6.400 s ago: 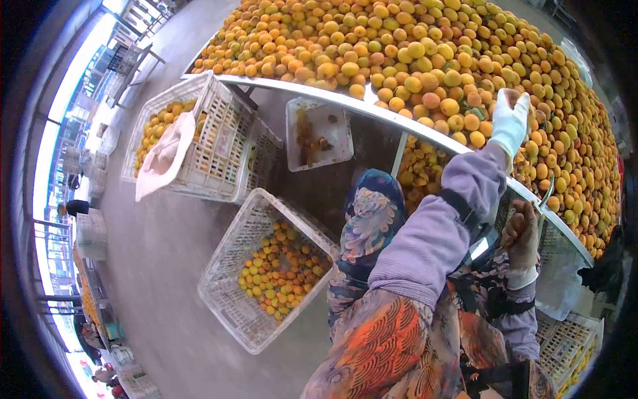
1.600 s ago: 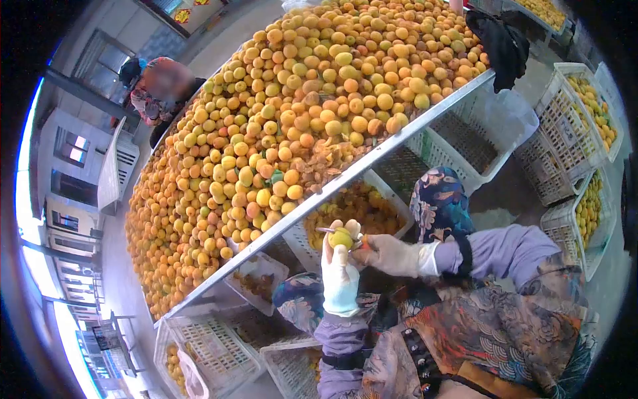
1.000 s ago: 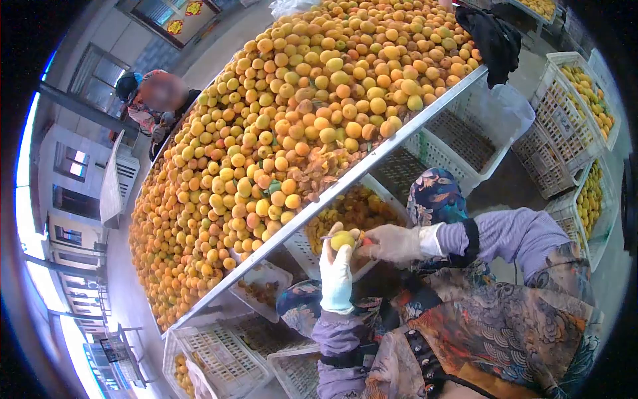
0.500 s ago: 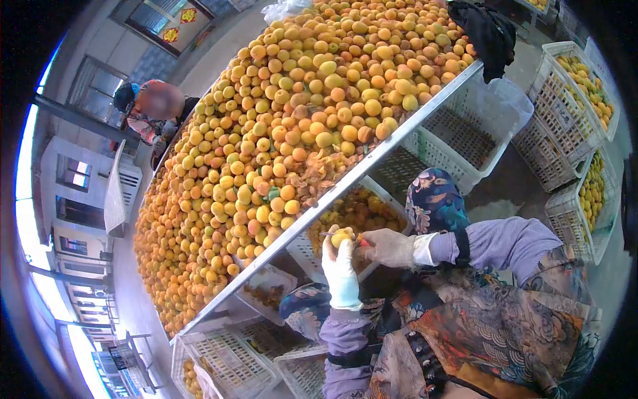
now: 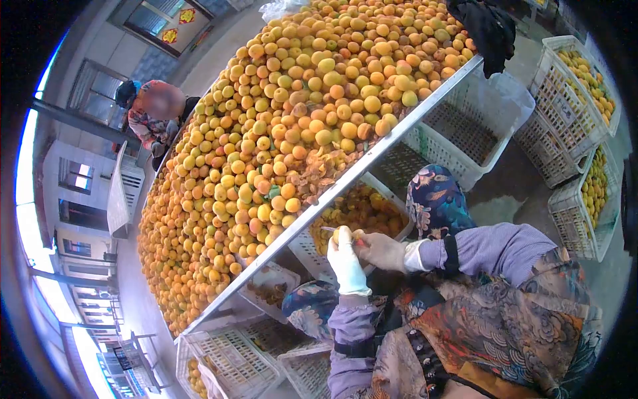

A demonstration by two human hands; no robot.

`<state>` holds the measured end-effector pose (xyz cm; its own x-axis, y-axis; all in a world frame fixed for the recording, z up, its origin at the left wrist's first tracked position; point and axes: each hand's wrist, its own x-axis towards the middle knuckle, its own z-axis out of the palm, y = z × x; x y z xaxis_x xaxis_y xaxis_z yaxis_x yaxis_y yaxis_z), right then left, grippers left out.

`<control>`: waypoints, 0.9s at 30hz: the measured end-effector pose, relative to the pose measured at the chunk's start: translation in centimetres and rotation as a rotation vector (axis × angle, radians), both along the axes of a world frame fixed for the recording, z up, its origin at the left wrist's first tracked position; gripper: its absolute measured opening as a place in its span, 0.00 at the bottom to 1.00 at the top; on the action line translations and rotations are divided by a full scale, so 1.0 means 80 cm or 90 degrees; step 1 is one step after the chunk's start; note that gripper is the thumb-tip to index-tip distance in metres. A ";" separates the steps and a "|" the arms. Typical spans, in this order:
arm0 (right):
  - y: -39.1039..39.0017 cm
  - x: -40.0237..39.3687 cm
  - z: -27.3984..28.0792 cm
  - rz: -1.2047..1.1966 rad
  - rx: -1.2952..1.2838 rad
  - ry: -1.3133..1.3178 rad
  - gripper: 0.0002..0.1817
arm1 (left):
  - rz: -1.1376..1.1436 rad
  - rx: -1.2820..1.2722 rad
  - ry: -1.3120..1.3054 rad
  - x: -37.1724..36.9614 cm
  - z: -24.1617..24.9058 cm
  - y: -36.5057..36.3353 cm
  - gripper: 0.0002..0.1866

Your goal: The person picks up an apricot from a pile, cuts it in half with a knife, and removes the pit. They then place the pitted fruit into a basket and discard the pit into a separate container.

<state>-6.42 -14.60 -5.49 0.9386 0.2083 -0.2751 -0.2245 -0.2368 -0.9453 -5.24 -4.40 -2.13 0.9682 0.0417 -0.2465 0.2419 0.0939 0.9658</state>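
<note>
My left hand (image 5: 346, 265), in a white glove, is closed round an apricot (image 5: 337, 235), which its fingers mostly cover. My right hand (image 5: 385, 252), in a pale glove, grips a small knife by its red handle (image 5: 361, 243). The thin knife blade (image 5: 327, 229) shows on the left side of the apricot. Both hands meet just below the metal table edge (image 5: 312, 214). Under them stands a crate of apricot pieces (image 5: 362, 209).
A large heap of apricots (image 5: 266, 133) covers the sloping table. White crates of fruit (image 5: 571, 113) are stacked at right. More crates (image 5: 229, 362) stand below the table. A black cloth (image 5: 488, 36) hangs over the far corner. Another person (image 5: 156, 120) works across the heap.
Both hands have shifted slightly, still together on the apricot and knife. The apricot is now more covered by my left fingers. The view has moved a little.
</note>
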 end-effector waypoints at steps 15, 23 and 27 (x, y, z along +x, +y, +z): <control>-0.014 -0.006 0.039 0.085 0.384 0.363 0.13 | -0.032 -0.325 0.183 -0.006 -0.018 0.012 0.22; -0.025 -0.011 0.019 0.090 -0.097 0.035 0.22 | -0.009 -0.238 0.125 -0.007 -0.015 0.004 0.25; -0.013 -0.015 0.024 0.031 -0.113 0.030 0.20 | -0.007 -0.279 0.132 -0.005 -0.022 0.006 0.25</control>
